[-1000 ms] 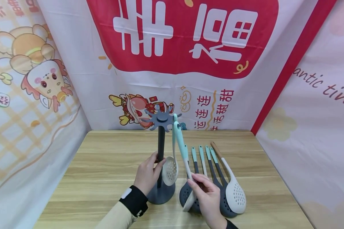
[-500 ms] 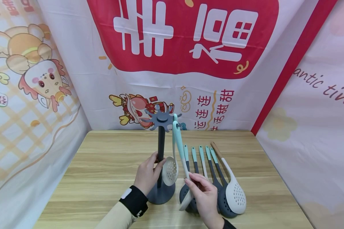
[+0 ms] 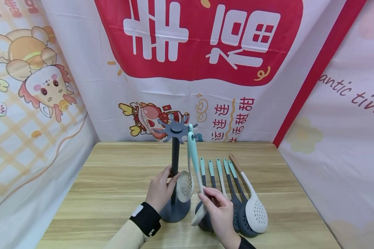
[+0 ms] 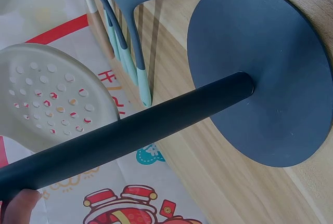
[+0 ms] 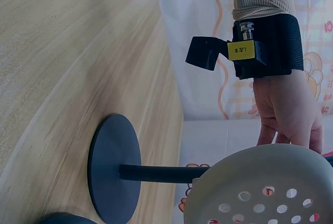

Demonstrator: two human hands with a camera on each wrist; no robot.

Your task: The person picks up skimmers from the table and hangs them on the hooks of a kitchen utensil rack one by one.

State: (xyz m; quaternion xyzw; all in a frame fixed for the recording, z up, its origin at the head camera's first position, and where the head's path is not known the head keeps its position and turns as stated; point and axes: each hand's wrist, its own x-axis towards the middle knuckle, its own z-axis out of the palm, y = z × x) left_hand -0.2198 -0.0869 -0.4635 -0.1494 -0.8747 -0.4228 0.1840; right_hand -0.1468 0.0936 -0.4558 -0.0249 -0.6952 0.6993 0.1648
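My left hand (image 3: 160, 189) grips the dark upright pole (image 3: 175, 155) of a utensil stand with a round base (image 3: 175, 211) and a ring of hooks (image 3: 176, 129). A pale skimmer (image 3: 185, 186) with a mint handle hangs from a hook on the right side. In front of it, my right hand (image 3: 220, 212) pinches the pale neck of a spoon-like utensil (image 3: 194, 152). That utensil's mint handle top sits right at a hook, and its pale head shows nearly edge-on below my fingers. In the right wrist view, a pale perforated head (image 5: 270, 182) partly covers the pole.
Several utensils lie on the wooden table (image 3: 118, 180) right of the stand. Among them are dark ones with mint handles, including a dark turner (image 3: 236, 204), and a white skimmer (image 3: 256, 212) with a wooden handle. Printed cloth (image 3: 187, 86) hangs behind the table and along both sides.
My right hand has shifted slightly left, swinging the held utensil's lower end toward the stand while its top stays at the hook. My left hand keeps its grip on the pole.
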